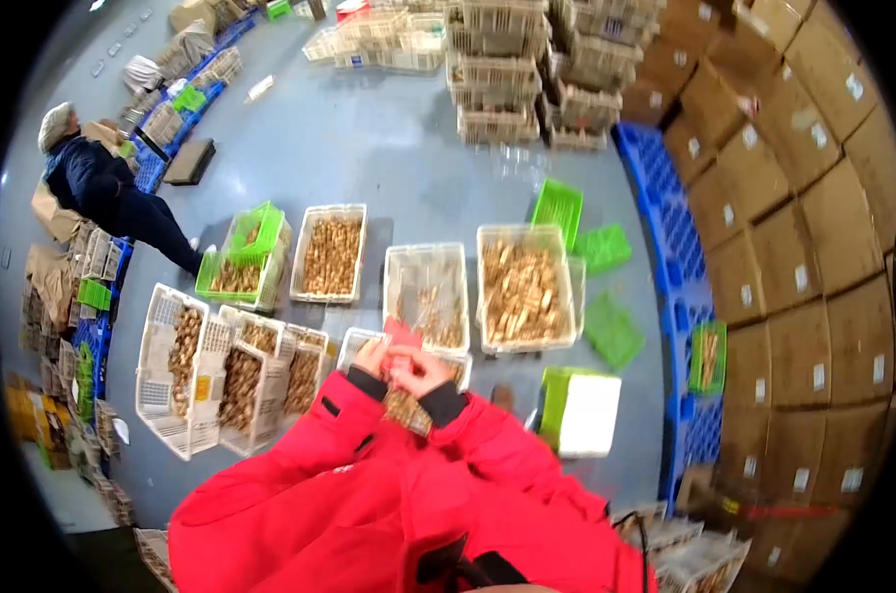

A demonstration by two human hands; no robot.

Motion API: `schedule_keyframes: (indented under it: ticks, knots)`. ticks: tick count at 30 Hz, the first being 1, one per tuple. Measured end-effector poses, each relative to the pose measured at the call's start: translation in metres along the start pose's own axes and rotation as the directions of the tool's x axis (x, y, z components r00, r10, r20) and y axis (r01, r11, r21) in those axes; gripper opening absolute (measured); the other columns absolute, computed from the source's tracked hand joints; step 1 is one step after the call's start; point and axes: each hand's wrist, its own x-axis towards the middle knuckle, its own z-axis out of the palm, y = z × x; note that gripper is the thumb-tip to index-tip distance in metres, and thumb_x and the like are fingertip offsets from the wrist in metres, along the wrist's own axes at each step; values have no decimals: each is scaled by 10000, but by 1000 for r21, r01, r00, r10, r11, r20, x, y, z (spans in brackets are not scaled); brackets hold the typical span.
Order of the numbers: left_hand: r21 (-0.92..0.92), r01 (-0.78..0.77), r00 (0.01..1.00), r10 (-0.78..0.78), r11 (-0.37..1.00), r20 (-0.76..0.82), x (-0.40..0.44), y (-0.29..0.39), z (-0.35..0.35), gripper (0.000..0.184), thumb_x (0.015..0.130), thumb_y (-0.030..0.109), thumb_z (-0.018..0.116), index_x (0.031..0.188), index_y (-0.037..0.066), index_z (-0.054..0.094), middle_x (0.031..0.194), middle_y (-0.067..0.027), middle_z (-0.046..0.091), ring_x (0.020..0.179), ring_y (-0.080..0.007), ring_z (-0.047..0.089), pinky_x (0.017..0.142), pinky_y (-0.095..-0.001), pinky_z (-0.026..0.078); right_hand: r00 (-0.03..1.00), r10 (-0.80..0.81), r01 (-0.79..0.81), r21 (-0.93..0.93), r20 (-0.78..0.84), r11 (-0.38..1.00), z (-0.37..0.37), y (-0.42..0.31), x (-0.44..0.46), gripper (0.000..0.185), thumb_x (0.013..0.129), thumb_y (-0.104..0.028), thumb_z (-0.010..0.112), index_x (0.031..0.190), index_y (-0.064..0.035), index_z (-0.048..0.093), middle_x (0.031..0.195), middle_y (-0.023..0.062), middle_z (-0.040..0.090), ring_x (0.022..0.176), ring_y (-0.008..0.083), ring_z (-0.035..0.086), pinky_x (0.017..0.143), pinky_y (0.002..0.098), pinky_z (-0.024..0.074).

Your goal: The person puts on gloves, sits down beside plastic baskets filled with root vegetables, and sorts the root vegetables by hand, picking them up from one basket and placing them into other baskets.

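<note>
Just below the frame's centre, the left hand point(371, 358) and right hand point(423, 374) pinch a red item point(403, 334) between their fingers, near a white plastic crate point(408, 272).

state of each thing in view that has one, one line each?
Pink item: bunched, blurred
Left hand: at pink item, hold unclear
Right hand: fingers curled, at pink item, hold unclear
Centre-right crate: piled with brown pieces
Centre crate: sparsely filled
Centre-left crate: well filled
Crate stacks: several high
Boxes: stacked
Other person: standing
</note>
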Motion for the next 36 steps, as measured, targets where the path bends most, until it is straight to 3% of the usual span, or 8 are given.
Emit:
schedule_keyframes:
  ticks: [3,7,10,12,16,24,32,36]
  knots:
    - [3,41,996,-41,999,-80,9,46,101,113,870,202,546,904,100,509,656,-32,562,450,-113,520,380,-244,413,981,-193,195,-123,32,973,-86,-48,14,359,800,-37,563,1155,-33,514,915,38,578,769,91,564,683,226,472]
    - [-82,-193,960,171,978,-220,6,64,191,159,848,133,578,973,81,496,717,-39,580,537,-101,548,441,-243,449,998,-66,66,0,21,998,-169,-97,24,417,801,-44,586,1193,-10,449,935,71,586,794,109,569,686,237,480]
    - [177,-280,939,308,944,-156,0,76,218,121,854,118,566,943,65,503,757,-28,578,603,-86,552,508,-229,464,991,99,-106,77,93,991,-204,-134,26,400,789,-55,596,1160,-6,454,861,65,601,731,110,566,645,244,484]
    - [226,-271,947,302,936,-113,-6,67,236,106,861,138,563,907,56,516,745,0,567,611,-67,533,538,-202,447,988,-69,93,-173,141,981,-208,-146,25,386,793,-53,595,1156,-16,468,807,43,593,718,95,559,620,226,478]
    - [179,-52,990,75,983,-121,-43,77,268,197,874,246,562,834,61,511,682,-5,560,558,-67,522,486,-206,428,940,86,-15,-214,329,977,-195,-139,24,359,819,-54,564,1166,-23,478,908,51,588,747,90,560,672,218,477]
    - [-147,-285,938,244,947,-248,-53,83,250,273,866,313,564,782,58,518,629,-45,574,470,-103,528,388,-243,417,836,95,-169,89,540,982,-152,-184,10,425,871,-134,530,1259,-12,405,1140,92,528,1048,138,487,876,275,411]
    - [-23,-242,924,223,970,-309,-72,64,251,312,871,333,557,707,76,492,655,4,552,548,-48,485,472,-209,404,862,173,-125,-132,476,983,-154,-147,24,360,794,-20,567,1145,-6,489,961,86,604,833,137,585,711,252,493]
    - [9,-381,866,360,925,-345,-83,58,234,313,835,296,620,674,90,448,565,9,506,483,-50,452,416,-208,385,841,-24,313,-451,540,835,-147,-153,15,439,742,-55,619,1163,-70,498,819,57,610,740,95,580,666,234,477]
